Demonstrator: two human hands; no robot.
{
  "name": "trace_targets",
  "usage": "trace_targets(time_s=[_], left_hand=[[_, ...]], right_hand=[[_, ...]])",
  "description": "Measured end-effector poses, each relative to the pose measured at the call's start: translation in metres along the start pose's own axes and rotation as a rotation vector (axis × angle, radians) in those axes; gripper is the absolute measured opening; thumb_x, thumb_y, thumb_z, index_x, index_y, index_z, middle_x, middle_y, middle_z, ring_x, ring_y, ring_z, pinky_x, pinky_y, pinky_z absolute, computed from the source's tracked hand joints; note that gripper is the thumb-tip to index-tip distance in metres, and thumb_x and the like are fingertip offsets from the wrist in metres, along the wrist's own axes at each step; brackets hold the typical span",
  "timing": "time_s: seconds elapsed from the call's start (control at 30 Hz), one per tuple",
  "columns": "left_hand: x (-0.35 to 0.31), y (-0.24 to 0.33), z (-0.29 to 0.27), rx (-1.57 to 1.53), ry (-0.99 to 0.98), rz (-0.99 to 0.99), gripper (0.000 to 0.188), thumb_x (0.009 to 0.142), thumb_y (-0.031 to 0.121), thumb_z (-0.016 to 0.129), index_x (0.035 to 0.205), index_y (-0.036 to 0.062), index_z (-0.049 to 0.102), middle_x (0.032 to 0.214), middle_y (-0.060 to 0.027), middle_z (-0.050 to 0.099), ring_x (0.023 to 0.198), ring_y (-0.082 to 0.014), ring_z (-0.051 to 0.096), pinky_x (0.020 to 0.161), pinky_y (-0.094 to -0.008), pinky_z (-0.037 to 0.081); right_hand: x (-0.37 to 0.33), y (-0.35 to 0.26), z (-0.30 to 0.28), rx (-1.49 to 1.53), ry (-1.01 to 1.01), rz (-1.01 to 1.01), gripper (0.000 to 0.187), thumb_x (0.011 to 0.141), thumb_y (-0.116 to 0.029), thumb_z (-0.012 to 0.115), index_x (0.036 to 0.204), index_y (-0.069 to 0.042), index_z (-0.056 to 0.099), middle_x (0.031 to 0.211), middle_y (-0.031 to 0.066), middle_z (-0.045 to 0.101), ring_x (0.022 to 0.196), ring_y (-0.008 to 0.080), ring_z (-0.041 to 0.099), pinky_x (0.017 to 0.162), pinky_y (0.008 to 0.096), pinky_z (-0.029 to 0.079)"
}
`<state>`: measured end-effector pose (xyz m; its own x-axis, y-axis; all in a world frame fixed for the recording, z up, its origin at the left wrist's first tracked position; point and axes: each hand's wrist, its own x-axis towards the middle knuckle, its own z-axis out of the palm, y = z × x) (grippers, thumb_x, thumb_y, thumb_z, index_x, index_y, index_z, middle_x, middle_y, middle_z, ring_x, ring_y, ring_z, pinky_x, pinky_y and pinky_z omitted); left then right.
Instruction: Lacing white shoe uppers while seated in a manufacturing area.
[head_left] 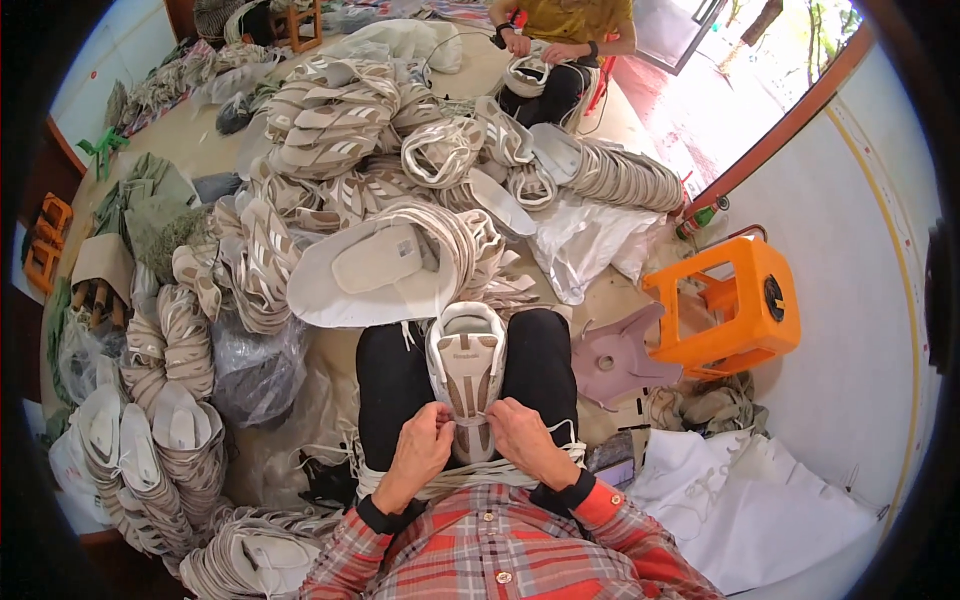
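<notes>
Betw. inner edges of thighs (388, 385): 1 shoe upper (466, 352), beige/wht, long axis fore-aft, toe twd torso (490, 540). L hand (424, 446) & R hand (524, 438) flank toe half, equally near; both pinching, apparently on lace (468, 421).

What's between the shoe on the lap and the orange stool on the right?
In the head view, from shoe to orange stool: the right knee, then a mauve plastic piece on the floor.
</notes>
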<state>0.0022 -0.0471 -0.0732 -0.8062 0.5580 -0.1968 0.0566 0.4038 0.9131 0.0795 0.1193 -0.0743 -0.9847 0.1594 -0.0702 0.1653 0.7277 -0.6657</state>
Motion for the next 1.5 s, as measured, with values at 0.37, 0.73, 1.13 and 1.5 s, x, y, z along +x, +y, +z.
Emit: trace_targets(time_s=[0.37,0.73,1.13,1.5], left_hand=[[0.002,-0.008,0.014,0.082,0.073,0.061,0.022,0.081,0.005,0.056,0.1,-0.0066,0.054,0.093,-0.0207,0.061,0.081,-0.0295,0.063,0.073,-0.0353,0.05],[0.0,-0.006,0.01,0.035,0.054,0.041,0.023,0.081,0.005,0.055,0.101,-0.0065,0.054,0.093,-0.021,0.061,0.082,-0.0294,0.063,0.073,-0.0352,0.05],[0.0,-0.002,0.007,0.016,0.036,0.028,0.025,0.081,0.005,0.056,0.103,-0.0065,0.053,0.094,-0.0204,0.06,0.083,-0.029,0.062,0.074,-0.0353,0.05],[-0.003,0.0,0.006,0.012,0.022,0.021,0.027,0.079,0.003,0.058,0.104,-0.0049,0.053,0.094,-0.0192,0.059,0.083,-0.0285,0.062,0.074,-0.0348,0.049]], right_hand=[[0.001,0.001,0.001,0.062,0.057,0.014,0.006,0.081,-0.004,0.054,0.083,0.001,0.057,0.076,0.0183,0.057,0.07,0.0364,0.058,0.062,0.0408,0.048],[0.001,-0.002,0.004,0.059,0.153,0.035,0.006,0.078,-0.003,0.056,0.079,0.002,0.059,0.073,0.0184,0.06,0.068,0.035,0.06,0.061,0.0387,0.048],[0.003,-0.004,0.003,0.034,0.077,0.004,0.006,0.078,-0.004,0.055,0.078,0.002,0.056,0.075,0.0189,0.057,0.069,0.0375,0.058,0.062,0.0422,0.047],[0.016,-0.008,-0.003,0.061,-0.044,-0.031,0.013,0.071,-0.002,0.055,0.084,-0.003,0.06,0.077,0.0154,0.055,0.073,0.0368,0.057,0.066,0.0434,0.048]])
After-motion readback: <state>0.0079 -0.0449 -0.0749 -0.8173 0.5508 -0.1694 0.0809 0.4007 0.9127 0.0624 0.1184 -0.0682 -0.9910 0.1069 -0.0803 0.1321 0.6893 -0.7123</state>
